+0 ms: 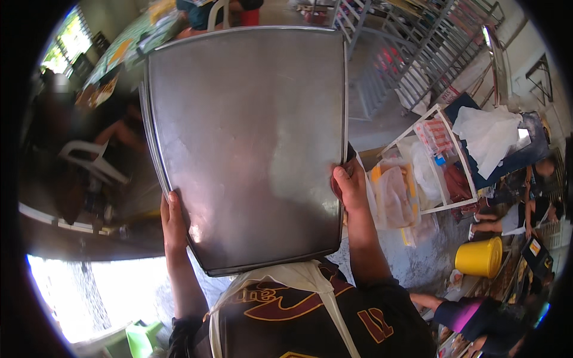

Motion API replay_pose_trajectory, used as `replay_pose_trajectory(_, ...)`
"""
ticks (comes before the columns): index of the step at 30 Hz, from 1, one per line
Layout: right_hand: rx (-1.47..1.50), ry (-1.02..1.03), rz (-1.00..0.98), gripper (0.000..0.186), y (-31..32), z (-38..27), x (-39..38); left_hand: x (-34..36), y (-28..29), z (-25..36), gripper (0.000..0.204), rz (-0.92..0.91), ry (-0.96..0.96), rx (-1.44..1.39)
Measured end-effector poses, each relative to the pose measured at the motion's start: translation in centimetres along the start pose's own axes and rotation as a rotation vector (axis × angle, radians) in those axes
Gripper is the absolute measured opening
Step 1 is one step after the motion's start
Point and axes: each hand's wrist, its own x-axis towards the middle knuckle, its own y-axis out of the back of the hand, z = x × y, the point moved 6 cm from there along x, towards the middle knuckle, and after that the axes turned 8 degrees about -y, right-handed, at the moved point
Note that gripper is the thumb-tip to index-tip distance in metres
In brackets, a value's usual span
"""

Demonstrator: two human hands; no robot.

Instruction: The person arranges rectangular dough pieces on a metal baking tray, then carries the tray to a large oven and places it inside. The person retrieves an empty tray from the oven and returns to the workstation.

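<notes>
A large rectangular metal baking tray (250, 143) fills the middle of the view, its flat grey surface bare. Doubled rims along its left side suggest more than one tray stacked together. My left hand (173, 224) is closed on the left edge near the lower corner, thumb on the rim. On the opposite edge, slightly higher up, my right hand (351, 188) grips the side with its thumb on top. Something dark red, perhaps a cloth, shows between that palm and the rim. The near end of the tray reaches my white apron (280, 274).
Right of the tray stands a white-framed rack (447, 161) with plastic bags and packages. Beyond it are a yellow bucket (478, 258) and people. Metal racks (412, 53) stand far right. At left are a white plastic chair (95, 158), blurred seated people and a covered table (128, 45).
</notes>
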Motion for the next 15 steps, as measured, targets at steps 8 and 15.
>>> replay_pose_trajectory(8,0.103,0.04,0.072,0.05,-1.0,-0.7,4.5,11.6,-3.7,0.7,0.055,-0.19,-0.152,-0.226)
replay_pose_trajectory(15,0.154,0.066,0.125,0.048,-1.8,-0.4,8.5,16.7,-5.6,1.6,0.054,-0.284,-0.171,-0.163)
